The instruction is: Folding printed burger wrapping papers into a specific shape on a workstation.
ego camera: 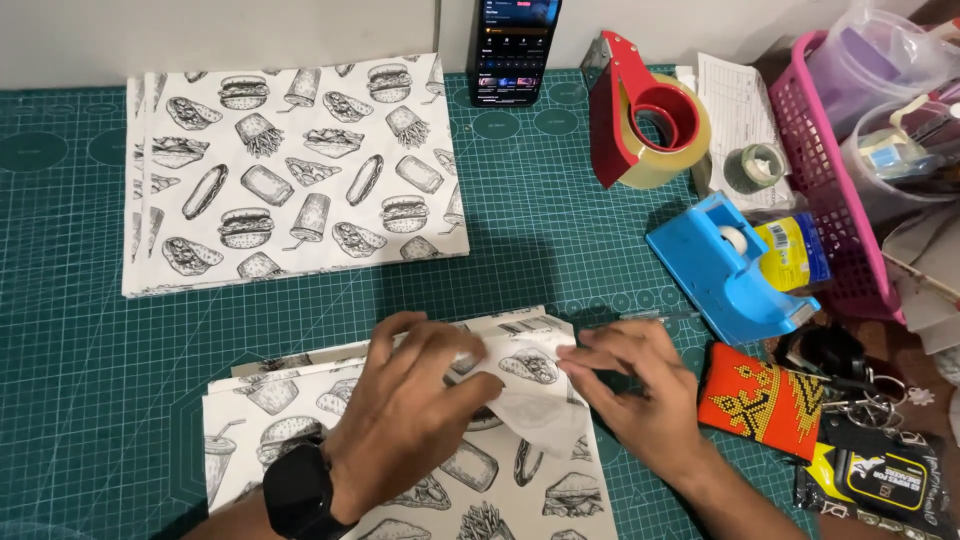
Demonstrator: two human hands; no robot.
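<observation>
Here the person's left hand (415,395), with a black watch (297,492) on its wrist, lies curled over a white paper sheet (535,405) printed with black line drawings of burgers, fries and drinks, its fingers pressing the sheet down and pinching the raised fold. The right hand (640,385) meets it from the other side, thumb and fingertips pressed together on the same folded corner, which curls up pale and unprinted underneath. The sheet is thin and matte, and it lies on a short stack of the same printed paper (300,420) at the near edge of the desk, just left of the middle. A second, flat stack of printed sheets (295,165) sits towards the far left corner. The desk is covered by a dark green cutting mat (80,330) ruled with a fine grid. Along the right side stand a red tape dispenser (640,110) with a glossy clear roll, a blue plastic tape dispenser (725,270), a pink mesh basket (825,190) and an orange beaded pouch (760,400). A phone (512,50) leans on the pale wall at the far edge
</observation>
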